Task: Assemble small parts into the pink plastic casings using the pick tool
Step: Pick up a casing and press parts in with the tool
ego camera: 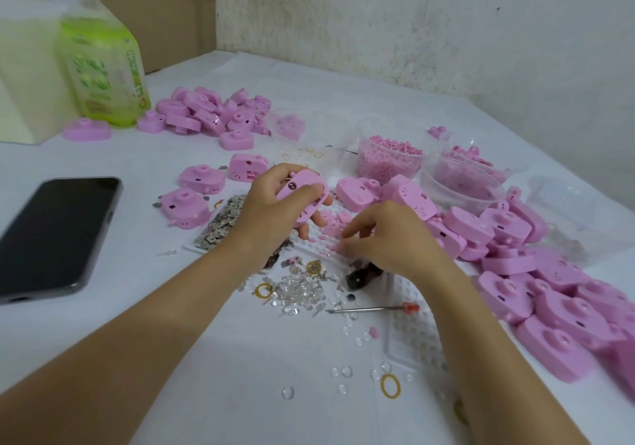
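Left hand (pixel 271 200) is holding one pink casing (pixel 300 197), grip clenched round it, raised just above the white dimpled tray (pixel 335 208) at mid-bench. The casing is showing a rounded shell with a small dark slot on its face. Right hand (pixel 385 238) is reaching down, fingertips (pixel 340 247) touching small pink parts (pixel 331 223) on the tray; cannot tell whether its grip is pinching one. The pick tool (pixel 374 308), red-handled, is lying untouched on the bench (pixel 240 376) near the right forearm.

The bench is wearing a white cover and is meeting a rough whitewashed wall (pixel 446 32); cardboard boxes (pixel 165 15) are standing at far left.

A casing pile (pixel 532 272) is crowding the right forearm. The phone (pixel 58 235) is lying well apart from the left forearm, white cover showing between them.
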